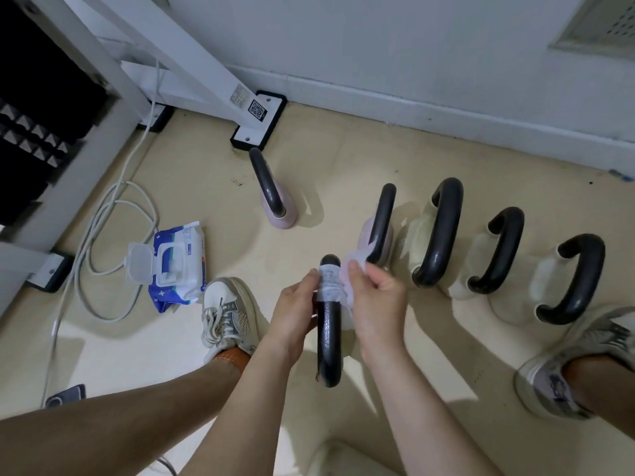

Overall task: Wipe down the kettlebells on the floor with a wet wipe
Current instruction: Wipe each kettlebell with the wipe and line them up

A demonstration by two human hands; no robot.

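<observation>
A kettlebell with a black handle (pixel 330 338) stands right in front of me. A white wet wipe (pixel 331 285) is wrapped around the upper part of that handle. My left hand (pixel 295 314) presses the wipe against the handle from the left. My right hand (pixel 374 297) pinches the wipe's loose end from the right. Behind stand a pink kettlebell (pixel 379 231), a second pink one (pixel 275 201) further back left, and three pale kettlebells (pixel 441 235) (pixel 498 252) (pixel 570 280) in a row to the right. All have black handles.
A blue and white wet wipe pack (pixel 178 262) lies open on the beige floor at the left, by a coiled white cable (pixel 113 214). A white machine frame (pixel 192 67) and wall (pixel 412 56) close the back. My shoes (pixel 226 314) (pixel 563 369) flank the kettlebell. A phone (pixel 67 395) lies lower left.
</observation>
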